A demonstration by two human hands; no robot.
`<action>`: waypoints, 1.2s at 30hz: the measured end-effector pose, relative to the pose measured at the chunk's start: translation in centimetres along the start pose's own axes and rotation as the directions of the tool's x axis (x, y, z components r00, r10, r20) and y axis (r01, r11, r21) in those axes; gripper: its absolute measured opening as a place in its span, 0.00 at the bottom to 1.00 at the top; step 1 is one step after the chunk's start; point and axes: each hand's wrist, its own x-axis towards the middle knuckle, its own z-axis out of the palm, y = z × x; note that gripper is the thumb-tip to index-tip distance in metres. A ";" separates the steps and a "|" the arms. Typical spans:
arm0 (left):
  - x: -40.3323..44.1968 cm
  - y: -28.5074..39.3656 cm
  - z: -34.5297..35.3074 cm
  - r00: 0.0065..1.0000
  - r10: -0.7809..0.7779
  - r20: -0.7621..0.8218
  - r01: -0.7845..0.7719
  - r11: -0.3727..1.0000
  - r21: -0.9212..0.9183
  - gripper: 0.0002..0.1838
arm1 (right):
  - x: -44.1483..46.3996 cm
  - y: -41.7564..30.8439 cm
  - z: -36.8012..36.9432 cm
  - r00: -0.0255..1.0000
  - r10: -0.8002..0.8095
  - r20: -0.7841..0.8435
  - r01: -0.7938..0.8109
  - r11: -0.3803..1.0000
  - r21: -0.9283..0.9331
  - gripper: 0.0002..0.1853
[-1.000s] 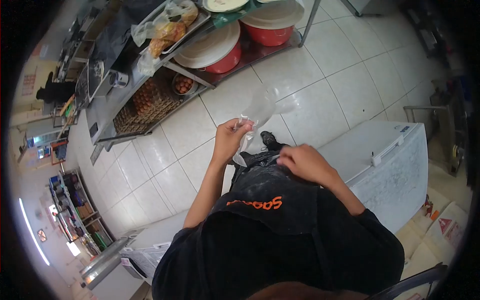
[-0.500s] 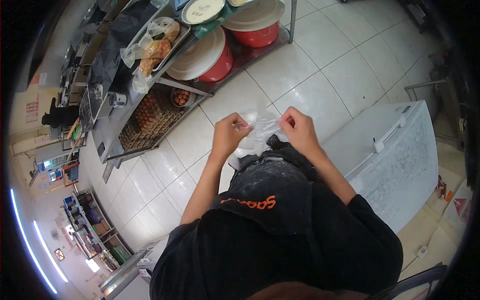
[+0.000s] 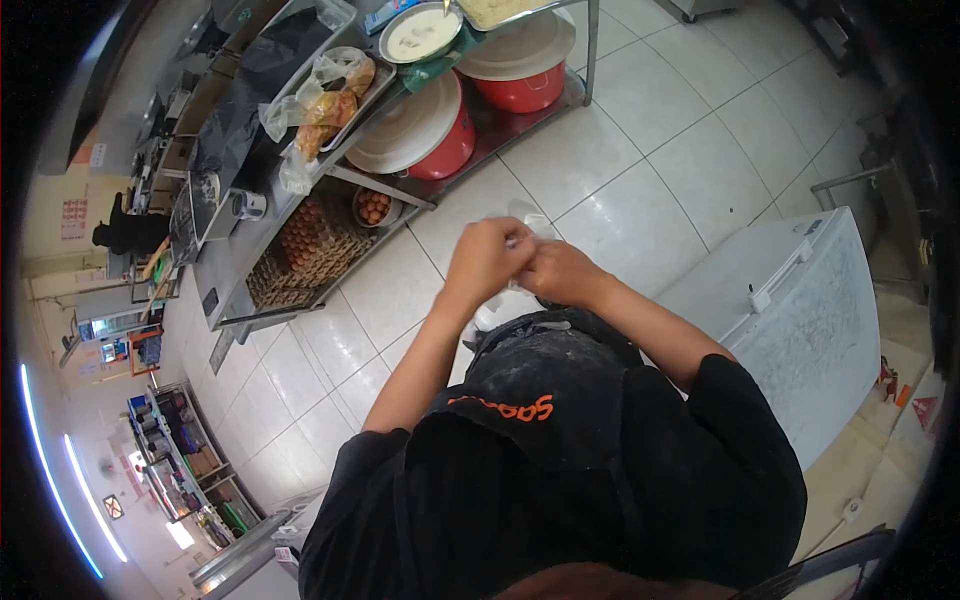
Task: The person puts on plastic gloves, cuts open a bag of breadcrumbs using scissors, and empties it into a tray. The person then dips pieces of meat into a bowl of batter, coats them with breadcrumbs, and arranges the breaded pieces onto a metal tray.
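Pinching thin, clear plastic film point(image 3: 538, 225), the bare left hand point(image 3: 482, 262) and bare right hand point(image 3: 565, 273) are now meeting, no longer apart, so film is bunching between them.

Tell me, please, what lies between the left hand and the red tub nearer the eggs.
In the head view, the edge of the lower shelf and a stretch of tiled floor show between the left hand and that red tub.
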 end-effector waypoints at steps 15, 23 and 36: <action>-3.5 1.6 2.4 0.969 0.142 -0.203 -0.151 0.988 -0.027 0.11 | 2.8 0.7 -1.7 0.716 0.688 0.118 0.234 -0.396 0.888 0.47; -2.5 1.3 4.4 0.960 0.153 -0.233 -0.170 0.984 -0.052 0.07 | 3.3 1.5 -0.3 0.776 0.625 0.083 0.342 -0.527 0.778 0.46; -3.2 1.1 3.4 0.962 0.127 0.241 0.010 0.867 -0.498 0.06 | 2.0 3.5 -1.2 0.593 0.801 -0.087 0.546 -0.320 0.774 0.35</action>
